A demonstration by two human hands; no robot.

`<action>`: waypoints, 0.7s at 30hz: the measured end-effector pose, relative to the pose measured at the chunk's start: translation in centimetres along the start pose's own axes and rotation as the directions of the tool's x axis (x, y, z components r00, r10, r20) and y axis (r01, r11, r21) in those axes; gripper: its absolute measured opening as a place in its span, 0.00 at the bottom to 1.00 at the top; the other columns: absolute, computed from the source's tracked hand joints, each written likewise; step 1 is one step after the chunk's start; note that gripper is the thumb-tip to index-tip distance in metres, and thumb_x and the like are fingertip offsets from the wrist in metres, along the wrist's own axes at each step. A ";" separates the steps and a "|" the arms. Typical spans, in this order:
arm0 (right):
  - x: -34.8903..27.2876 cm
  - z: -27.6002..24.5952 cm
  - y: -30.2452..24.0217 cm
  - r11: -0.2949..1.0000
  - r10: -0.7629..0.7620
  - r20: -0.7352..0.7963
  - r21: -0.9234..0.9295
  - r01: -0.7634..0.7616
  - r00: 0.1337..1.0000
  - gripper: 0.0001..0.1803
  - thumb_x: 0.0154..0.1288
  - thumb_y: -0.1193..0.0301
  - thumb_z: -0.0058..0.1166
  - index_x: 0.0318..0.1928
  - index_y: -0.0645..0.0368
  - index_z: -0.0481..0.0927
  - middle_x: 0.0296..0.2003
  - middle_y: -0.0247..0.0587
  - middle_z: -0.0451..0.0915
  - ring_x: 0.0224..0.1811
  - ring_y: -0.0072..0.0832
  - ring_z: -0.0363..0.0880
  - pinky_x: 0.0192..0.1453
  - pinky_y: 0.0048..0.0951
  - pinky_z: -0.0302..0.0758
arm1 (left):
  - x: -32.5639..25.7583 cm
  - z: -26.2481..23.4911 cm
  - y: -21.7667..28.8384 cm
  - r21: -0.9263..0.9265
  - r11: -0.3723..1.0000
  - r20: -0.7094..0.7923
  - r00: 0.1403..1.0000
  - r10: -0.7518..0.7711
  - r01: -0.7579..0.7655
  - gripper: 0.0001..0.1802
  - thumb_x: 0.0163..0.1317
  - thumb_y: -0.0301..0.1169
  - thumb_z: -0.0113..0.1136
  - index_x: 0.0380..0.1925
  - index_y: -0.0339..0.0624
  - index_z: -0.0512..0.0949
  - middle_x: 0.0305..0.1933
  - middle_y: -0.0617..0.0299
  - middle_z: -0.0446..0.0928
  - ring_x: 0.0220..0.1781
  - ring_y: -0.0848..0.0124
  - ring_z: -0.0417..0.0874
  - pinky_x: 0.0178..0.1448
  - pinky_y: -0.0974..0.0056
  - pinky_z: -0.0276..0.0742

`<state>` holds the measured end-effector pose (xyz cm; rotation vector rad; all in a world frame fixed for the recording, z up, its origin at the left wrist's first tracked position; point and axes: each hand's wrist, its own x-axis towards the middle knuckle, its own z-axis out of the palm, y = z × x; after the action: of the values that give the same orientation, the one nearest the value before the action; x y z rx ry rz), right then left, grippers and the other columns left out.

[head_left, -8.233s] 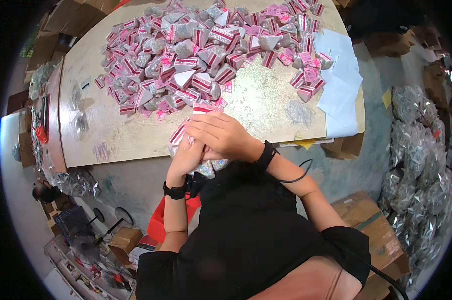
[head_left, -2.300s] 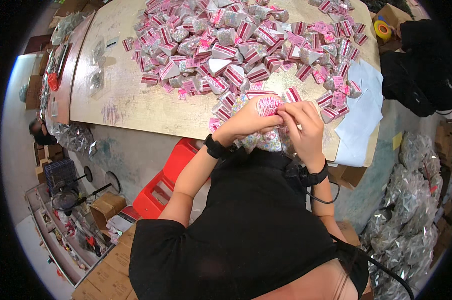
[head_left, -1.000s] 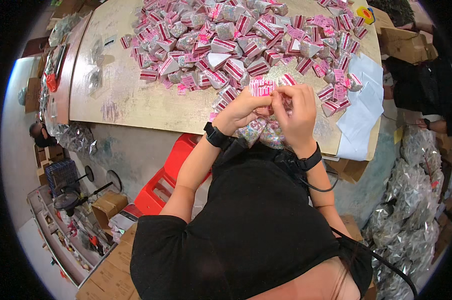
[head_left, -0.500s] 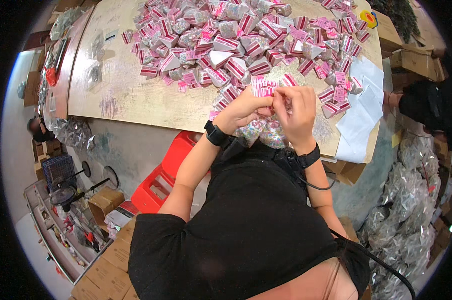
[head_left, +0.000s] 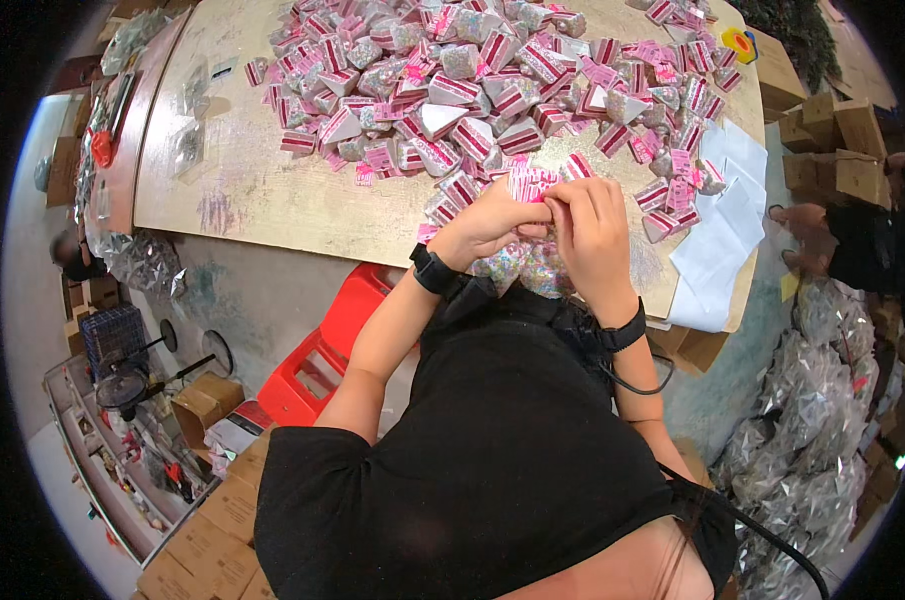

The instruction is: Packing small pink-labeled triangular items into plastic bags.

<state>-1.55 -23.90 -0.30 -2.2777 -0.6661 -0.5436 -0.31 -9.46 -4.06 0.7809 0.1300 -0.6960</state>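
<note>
My left hand and my right hand meet at the table's near edge, fingers pinched together. A pink-and-white printed tag shows above the left thumb, gripped between my fingers; any string or fastener there is too small to make out. Just below both hands sit rounded, clear-looking bundles with multicoloured speckles, partly hidden by the fingers. Beyond them lies a large heap of cake-slice ornaments, wedge-shaped, white, silver and pink-striped, many with pink tags.
White paper sheets lie along the right table edge, below a yellow tape dispenser. A red plastic stool stands left of me. Cardboard boxes and plastic-wrapped bundles surround the wooden table. Another person's dark clothing shows at right.
My right fingers have drawn in closer to the left thumb, and the tag has tilted slightly. The person at the right has shifted a little.
</note>
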 end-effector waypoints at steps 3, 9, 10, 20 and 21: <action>-0.1 -0.1 0.0 1.000 0.024 0.003 -0.002 -0.024 1.000 0.09 0.48 0.81 0.57 0.33 0.61 0.74 0.30 0.42 0.72 0.34 0.39 0.70 0.38 0.35 0.67 | 0.0 0.2 0.1 0.004 1.000 0.000 1.000 0.003 -0.003 0.09 0.52 0.15 0.55 0.32 0.39 0.71 0.26 0.69 0.71 0.22 0.83 0.68 0.21 0.77 0.59; 0.0 -0.1 -0.1 0.996 0.082 0.064 -0.028 -0.080 0.995 0.07 0.51 0.77 0.56 0.33 0.60 0.74 0.31 0.41 0.72 0.36 0.38 0.70 0.41 0.34 0.68 | 0.0 0.1 0.1 0.061 0.998 0.011 1.000 0.009 -0.009 0.09 0.51 0.16 0.56 0.32 0.39 0.72 0.26 0.69 0.71 0.22 0.83 0.68 0.22 0.77 0.59; -0.1 0.0 0.0 0.996 0.089 0.052 0.002 -0.089 0.995 0.08 0.51 0.78 0.56 0.33 0.60 0.75 0.32 0.41 0.72 0.36 0.38 0.70 0.41 0.34 0.68 | -0.1 0.2 0.1 0.077 0.997 0.000 1.000 0.005 -0.005 0.09 0.51 0.16 0.56 0.33 0.39 0.73 0.26 0.69 0.71 0.22 0.83 0.68 0.22 0.77 0.59; -0.6 -0.4 1.0 0.977 0.081 0.237 0.174 -0.124 0.968 0.15 0.52 0.79 0.55 0.43 0.60 0.76 0.30 0.43 0.72 0.32 0.38 0.71 0.37 0.33 0.70 | -0.3 0.6 -0.8 0.805 0.534 0.033 0.918 0.395 -0.259 0.17 0.50 0.25 0.59 0.40 0.34 0.68 0.36 0.57 0.74 0.37 0.71 0.75 0.39 0.66 0.71; -0.9 -0.4 1.4 0.977 0.079 0.238 0.174 -0.123 0.968 0.15 0.52 0.79 0.55 0.43 0.60 0.76 0.30 0.43 0.72 0.32 0.38 0.71 0.37 0.33 0.70 | -0.4 0.5 -1.0 0.804 0.535 0.033 0.918 0.396 -0.260 0.17 0.50 0.25 0.59 0.40 0.34 0.68 0.36 0.57 0.74 0.37 0.71 0.75 0.39 0.66 0.71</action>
<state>-1.54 -25.30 -1.25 -2.1990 -0.6768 -0.1602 -1.32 -10.05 -4.16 1.6980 -0.2209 -0.2874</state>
